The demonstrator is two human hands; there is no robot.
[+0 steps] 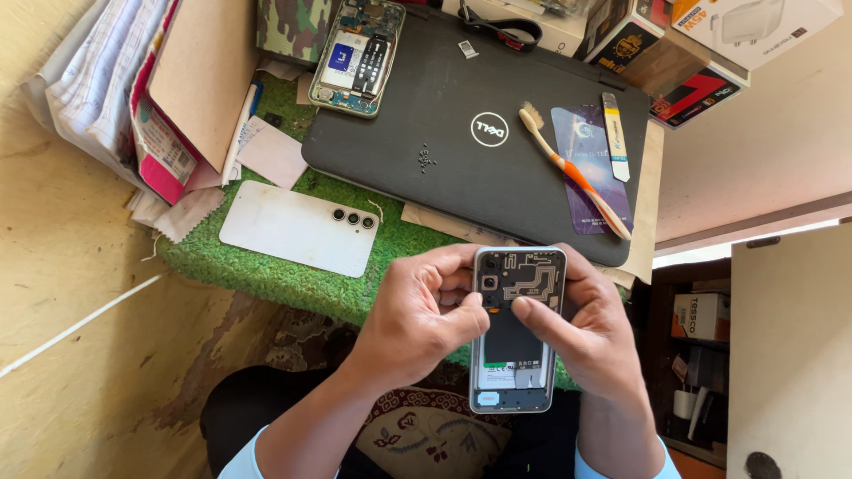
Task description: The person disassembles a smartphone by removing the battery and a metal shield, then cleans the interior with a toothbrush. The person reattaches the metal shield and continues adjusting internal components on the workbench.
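Observation:
I hold an opened phone [516, 355] with its back cover off, its dark inner plate and battery showing, above my lap. My left hand [417, 324] grips its left edge, thumb pressing near the camera corner. My right hand [593, 333] grips the right edge, with the thumb laid across the dark plate. A white phone back cover [297, 228] with three camera rings lies on the green turf mat [266, 270] to the left.
A closed black laptop [461, 124] carries a toothbrush [572, 168], a plastic card [596, 191], a pry tool [615, 137] and small screws [427, 159]. Another stripped phone [357, 55] rests at its top left. Papers [98, 89] lie left, boxes [701, 44] top right.

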